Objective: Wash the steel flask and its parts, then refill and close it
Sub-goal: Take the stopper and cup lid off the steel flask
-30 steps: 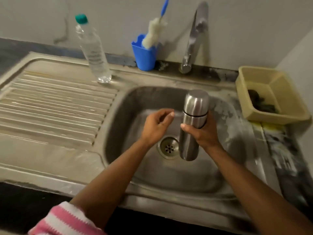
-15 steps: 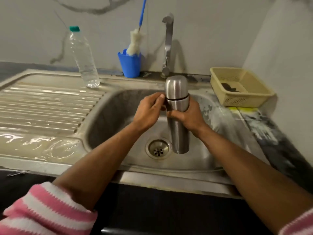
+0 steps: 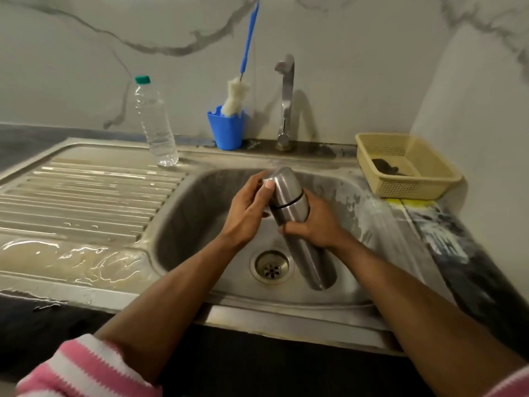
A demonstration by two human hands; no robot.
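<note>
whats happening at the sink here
A person holds a steel flask tilted over the sink. The right hand grips its body, while the left hand wraps around the cap, which is on. The tap shows no water running. A clear water bottle stands on the drainboard, and a bottle brush sits in a blue cup by the wall. Washing does not appear to have started.

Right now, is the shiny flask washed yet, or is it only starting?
Only starting. Nothing looks washed: the tap shows no running water and the bottle brush sits in its blue cup. In hand: the right hand holds the flask over the sink while the left hand grasps its cap. Left: opening, washing, refilling, closing.
</note>
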